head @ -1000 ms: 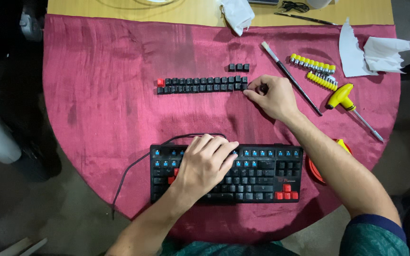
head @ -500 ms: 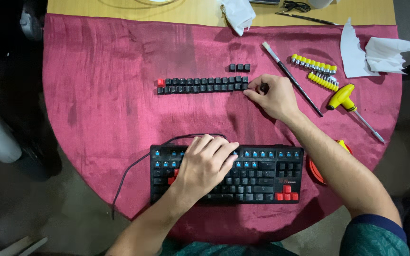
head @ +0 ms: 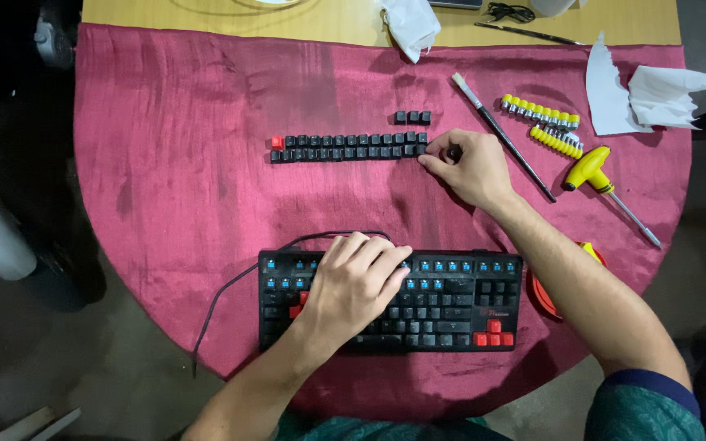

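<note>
Pinching a black keycap (head: pixel 428 150) between thumb and fingertips, your right hand (head: pixel 465 166) sets it against the right end of the keycap rows (head: pixel 346 147) laid out on the red cloth (head: pixel 173 163). Over the last second that hand has hardly shifted, so the cap is being seated in line, not carried; the lower row ends right at it. Your wrist is bent inward, forearm reaching from the lower right. Three more caps (head: pixel 413 117) sit just above the rows' right end, and a red cap (head: pixel 277 142) marks their left end. Below the rows, your left hand (head: pixel 355 286) lies flat with fingers spread on the keyboard (head: pixel 451 298), clamped on nothing and steadying it as before. Right of the rows lie a brush (head: pixel 500 135), yellow bits (head: pixel 545 126) and a yellow-handled driver (head: pixel 606 188).
</note>
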